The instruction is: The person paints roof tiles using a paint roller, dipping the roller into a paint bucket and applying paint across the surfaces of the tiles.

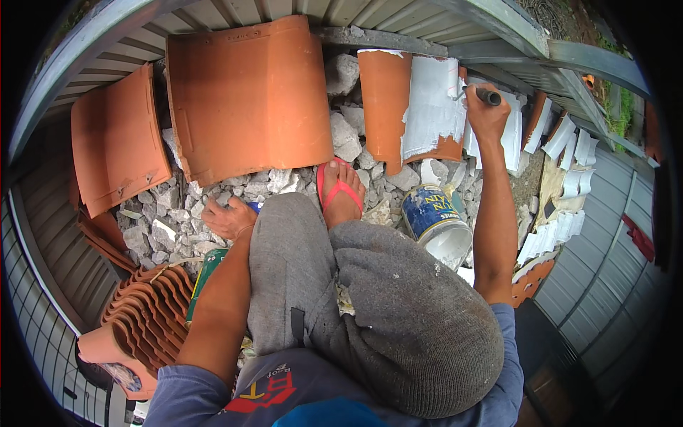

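one clay roof tile is set on grey rubble ahead of the crouched person, its left part left bare orange and most of its right part covered with white paint. a small paint roller is grasped in the right hand, the fingers being wrapped around its black handle, and its head is held at the upper right of the white area; whether the tile is pressed by it cannot be told. nothing is seen gripped by the left hand, which is rested on the stones with its fingers loosely spread, just beside a small blue object. two unpainted orange tiles are laid to the left of the partly painted one, while several white-coated tiles are lined up at the far right. a paint can, whitened inside, is tilted toward the person between the right forearm and the foot, on which a red flip-flop is worn. more wavy tiles are stacked at the lower left, near a green container partly hidden by the left forearm.
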Tool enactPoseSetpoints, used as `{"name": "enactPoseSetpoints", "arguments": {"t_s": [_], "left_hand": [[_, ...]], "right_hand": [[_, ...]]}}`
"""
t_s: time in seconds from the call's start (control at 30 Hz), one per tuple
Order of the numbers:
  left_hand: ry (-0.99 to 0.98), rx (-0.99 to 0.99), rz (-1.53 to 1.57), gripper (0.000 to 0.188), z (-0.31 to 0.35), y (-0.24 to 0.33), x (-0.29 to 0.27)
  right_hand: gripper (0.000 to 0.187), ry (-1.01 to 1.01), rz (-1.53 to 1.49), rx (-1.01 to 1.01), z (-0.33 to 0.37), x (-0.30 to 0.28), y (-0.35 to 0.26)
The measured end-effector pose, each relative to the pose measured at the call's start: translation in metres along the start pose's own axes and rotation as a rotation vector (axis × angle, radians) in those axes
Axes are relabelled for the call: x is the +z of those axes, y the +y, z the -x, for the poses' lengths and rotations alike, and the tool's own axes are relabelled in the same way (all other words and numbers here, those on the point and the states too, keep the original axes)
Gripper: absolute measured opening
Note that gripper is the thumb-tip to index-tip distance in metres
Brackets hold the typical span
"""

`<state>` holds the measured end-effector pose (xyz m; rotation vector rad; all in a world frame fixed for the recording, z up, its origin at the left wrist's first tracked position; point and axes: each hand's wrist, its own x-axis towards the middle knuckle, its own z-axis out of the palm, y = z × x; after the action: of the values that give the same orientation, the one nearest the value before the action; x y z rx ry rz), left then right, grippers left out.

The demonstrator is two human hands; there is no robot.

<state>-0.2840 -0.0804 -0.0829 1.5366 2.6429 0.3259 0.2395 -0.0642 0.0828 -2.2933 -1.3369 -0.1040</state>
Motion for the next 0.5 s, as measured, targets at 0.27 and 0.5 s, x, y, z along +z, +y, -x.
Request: {"name": "enactPoseSetpoints", "arguments": {"t_s": [0.27,0.5], "left_hand": [[0.0,0.008,0.001,0.046,-0.002,-0.001,-0.001],[0.036,0.002,0.01,0.047,-0.001,-0.003,0.001]], "right_hand": [[0.016,-0.008,0.067,0.085,-0.015,-0.01,-0.014],[0.02,-0.199,-0.199,0.266,-0.019,-0.005,-0.019]]}}
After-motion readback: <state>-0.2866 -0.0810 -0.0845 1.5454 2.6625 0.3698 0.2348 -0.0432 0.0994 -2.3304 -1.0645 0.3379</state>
